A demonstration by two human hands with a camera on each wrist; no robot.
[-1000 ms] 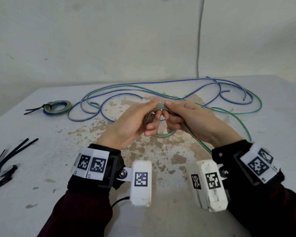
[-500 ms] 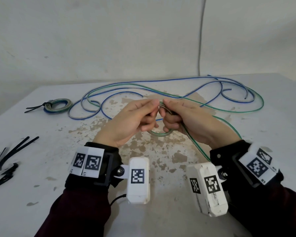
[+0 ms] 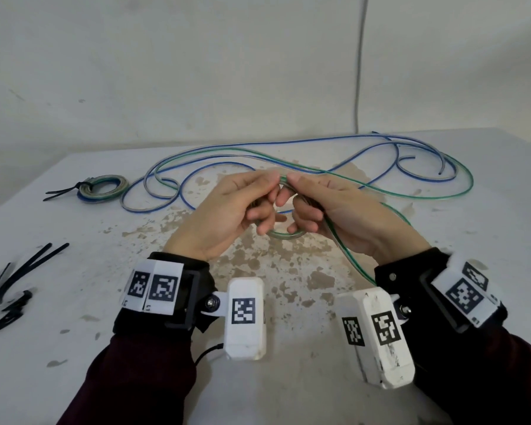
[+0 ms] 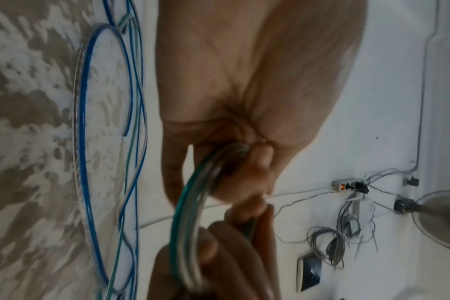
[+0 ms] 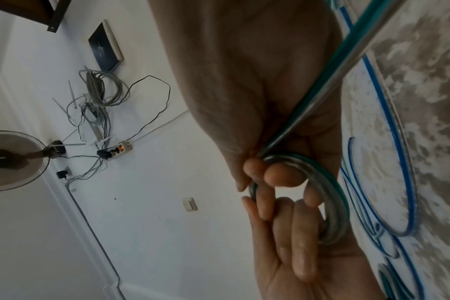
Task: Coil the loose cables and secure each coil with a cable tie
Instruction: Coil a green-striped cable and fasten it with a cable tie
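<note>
We hold the green coil (image 3: 284, 231) up off the table (image 3: 488, 302) between both hands so the turns stay stacked while more cable feeds in: left hand (image 3: 227, 216) pinches the coil's top and left side with curled fingers (image 5: 278, 229), right hand (image 3: 344, 216) curls round the right side, with the free green cable (image 3: 347, 250) running out past the wrist (our guess: this guides the next loop). Coil is small, tight, several turns, translucent green-grey. The finished coil (image 3: 103, 189) lies tied far left; spare cable ties (image 3: 10, 286) wait near the left edge.
</note>
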